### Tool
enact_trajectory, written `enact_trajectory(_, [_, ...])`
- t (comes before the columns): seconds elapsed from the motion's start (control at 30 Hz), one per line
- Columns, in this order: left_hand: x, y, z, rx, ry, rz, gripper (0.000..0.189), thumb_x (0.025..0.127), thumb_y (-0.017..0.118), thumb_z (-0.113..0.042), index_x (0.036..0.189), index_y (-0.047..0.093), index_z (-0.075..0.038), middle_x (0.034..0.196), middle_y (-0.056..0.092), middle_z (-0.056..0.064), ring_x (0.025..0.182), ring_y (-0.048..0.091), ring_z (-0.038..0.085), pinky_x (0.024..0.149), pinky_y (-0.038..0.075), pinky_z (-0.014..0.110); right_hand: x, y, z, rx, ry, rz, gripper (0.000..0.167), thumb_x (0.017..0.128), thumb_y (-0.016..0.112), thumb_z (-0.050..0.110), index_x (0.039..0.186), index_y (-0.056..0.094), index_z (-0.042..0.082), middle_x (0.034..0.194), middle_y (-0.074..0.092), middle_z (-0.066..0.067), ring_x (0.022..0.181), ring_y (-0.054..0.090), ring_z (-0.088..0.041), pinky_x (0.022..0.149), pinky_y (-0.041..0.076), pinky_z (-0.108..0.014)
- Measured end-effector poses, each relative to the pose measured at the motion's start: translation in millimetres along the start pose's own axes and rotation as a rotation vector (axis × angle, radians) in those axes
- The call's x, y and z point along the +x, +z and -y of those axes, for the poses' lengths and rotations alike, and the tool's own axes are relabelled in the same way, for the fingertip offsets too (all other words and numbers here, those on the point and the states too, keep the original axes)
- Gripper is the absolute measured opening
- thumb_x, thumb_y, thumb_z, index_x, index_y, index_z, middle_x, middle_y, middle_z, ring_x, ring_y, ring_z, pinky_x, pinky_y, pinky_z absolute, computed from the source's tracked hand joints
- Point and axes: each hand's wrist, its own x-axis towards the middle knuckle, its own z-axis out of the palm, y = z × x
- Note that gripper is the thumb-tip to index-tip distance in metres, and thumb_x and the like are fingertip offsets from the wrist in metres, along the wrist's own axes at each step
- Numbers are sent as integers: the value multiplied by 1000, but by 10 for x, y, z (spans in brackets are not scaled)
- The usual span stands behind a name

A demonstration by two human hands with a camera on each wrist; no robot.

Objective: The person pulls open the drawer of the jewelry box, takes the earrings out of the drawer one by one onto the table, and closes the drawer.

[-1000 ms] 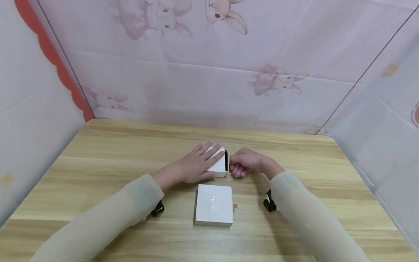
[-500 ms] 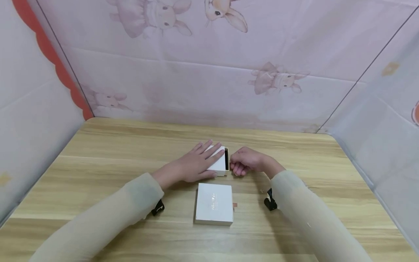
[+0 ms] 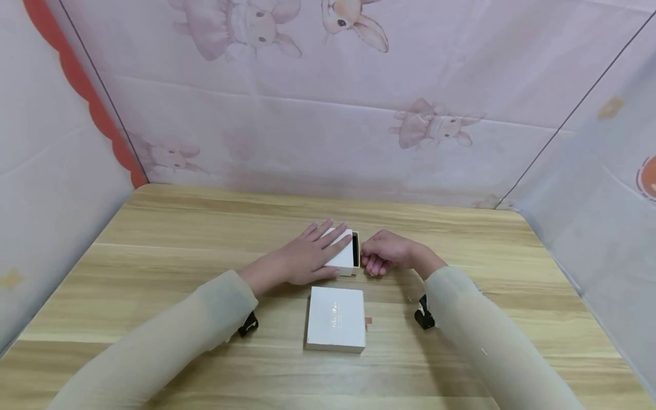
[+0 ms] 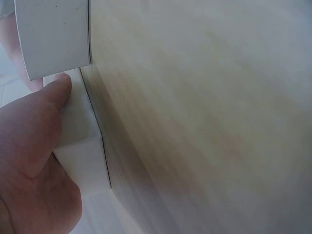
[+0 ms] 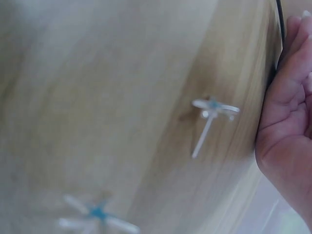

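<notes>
Spanning small box (image 3: 342,261), left hand (image 3: 310,258) short of drawer edge (image 3: 358,249)

A pale wooden table in a nook of printed cloth walls.
The table (image 3: 169,233), streaked with light and darker grain, has rounded far corners; behind it rises a creased pinkish far wall (image 3: 328,136) printed with rabbits (image 3: 412,125), some in dresses. Dark lines (image 3: 105,91) mark both far corners. The whitish left wall (image 3: 46,142) has a red scalloped border (image 3: 101,114); the right wall (image 3: 589,193) shows a yellowish star (image 3: 611,108) and an orange motif (image 3: 649,177). Soft light leaves a faint sheen on the wood.
</notes>
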Motion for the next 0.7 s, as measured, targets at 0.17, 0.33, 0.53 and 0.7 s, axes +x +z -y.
enact_trajectory(0.17, [3,-5,0,-2,-2,0,75,105,39,-52,162,7,-14,168,0,14,153,-3,40,123,3,56,-4,-10,3,-7,0,3,30,95,48,16,79,68,1,60,65,-1,49,58,-8,48,52,-22])
enact_trajectory(0.33, [7,-10,-9,-10,-6,3,75,105,39,-51,162,6,-15,168,-3,13,153,-4,39,123,2,55,-9,-24,-5,-2,-1,5,30,94,48,16,78,68,1,60,65,-1,48,58,-8,48,52,-22])
enact_trajectory(0.53, [2,-1,-7,-2,-9,3,76,104,39,-52,162,6,-15,168,-1,13,153,-4,39,123,2,55,3,-27,-18,-8,-8,10,29,94,48,17,79,67,0,60,65,-1,49,58,-8,48,52,-22])
enact_trajectory(0.7, [-1,5,-4,8,-5,1,77,104,38,-53,162,5,-15,168,-2,13,153,-3,39,123,2,55,14,-33,-31,-12,-9,5,29,94,48,16,80,67,-2,60,64,-1,49,58,-8,48,52,-22])
